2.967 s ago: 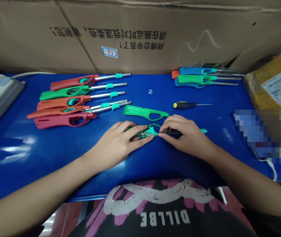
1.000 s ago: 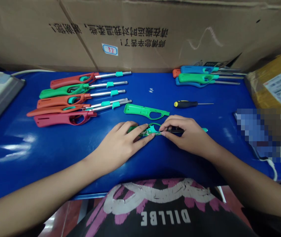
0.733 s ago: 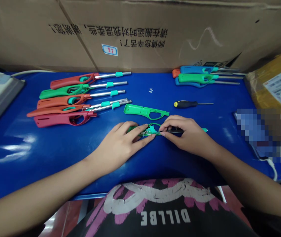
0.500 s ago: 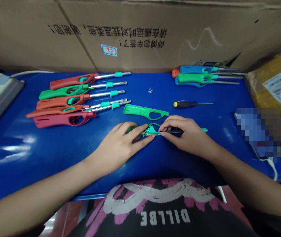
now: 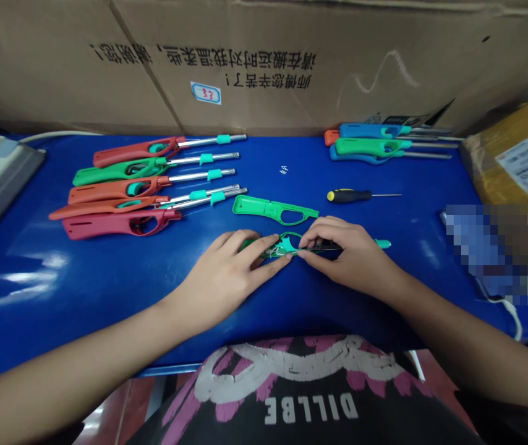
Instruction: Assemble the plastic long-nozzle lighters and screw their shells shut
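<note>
An opened green lighter (image 5: 287, 245) of the long-barrel kind lies on the blue table, with its teal trigger and thin inner parts showing. My left hand (image 5: 227, 266) is closed over its handle end, thumb and fingers pressing on the shell. At the front of the trigger, the thumb and forefinger of my right hand (image 5: 342, 247) pinch the lighter; the exact part between the fingertips is too small to make out. From beyond the right hand pokes the teal piece (image 5: 383, 244) on the barrel. Just behind lies the loose green half shell (image 5: 273, 211), its inside facing up.
Several long lighters (image 5: 125, 190) lie in a row on the left, and more lighters (image 5: 370, 146) at the back right. A black-and-yellow screwdriver (image 5: 350, 195) rests right of the half shell. Tiny pale pieces (image 5: 283, 170) lie behind it. A cardboard box (image 5: 255, 37) stands at the back.
The right fingertips have shifted very slightly left along the lighter at the trigger. Otherwise both hands and the things on the table stay in place.
</note>
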{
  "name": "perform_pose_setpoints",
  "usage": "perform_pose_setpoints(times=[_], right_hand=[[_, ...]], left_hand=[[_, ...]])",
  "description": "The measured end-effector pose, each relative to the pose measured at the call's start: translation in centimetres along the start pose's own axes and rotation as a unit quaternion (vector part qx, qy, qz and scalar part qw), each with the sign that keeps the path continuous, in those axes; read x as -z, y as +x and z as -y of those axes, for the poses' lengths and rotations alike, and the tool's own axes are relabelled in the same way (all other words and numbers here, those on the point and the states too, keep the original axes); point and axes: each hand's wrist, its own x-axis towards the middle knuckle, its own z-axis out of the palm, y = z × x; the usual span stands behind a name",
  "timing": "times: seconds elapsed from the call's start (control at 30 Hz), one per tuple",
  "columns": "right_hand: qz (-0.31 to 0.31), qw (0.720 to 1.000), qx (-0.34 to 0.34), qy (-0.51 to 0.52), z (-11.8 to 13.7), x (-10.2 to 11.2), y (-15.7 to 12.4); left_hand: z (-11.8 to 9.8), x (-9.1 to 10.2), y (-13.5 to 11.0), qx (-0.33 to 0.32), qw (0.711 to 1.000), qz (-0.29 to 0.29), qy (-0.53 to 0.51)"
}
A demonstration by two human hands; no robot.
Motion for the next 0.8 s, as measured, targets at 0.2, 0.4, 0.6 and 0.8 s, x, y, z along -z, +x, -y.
perform_pose_setpoints(times=[0.2,0.4,0.6,0.8], right_hand=[[-0.003,1.0,-0.019,0.015,0.14,-0.18,-0.01],[0.006,0.999,-0.026,0.023,0.11,0.0,0.07],[0.004,0.999,-0.027,0.02,0.0,0.07,0.0],[-0.006,1.0,-0.022,0.008,0.17,-0.14,0.07]], left_hand=[[0.05,-0.19,0.17,0.011,1.0,0.002,-0.015],[0.03,-0.15,0.1,0.017,1.0,-0.001,-0.024],[0.04,-0.11,0.15,0.015,1.0,-0.001,-0.02],[0.1,-0.19,0.12,0.009,1.0,-0.005,-0.019]])
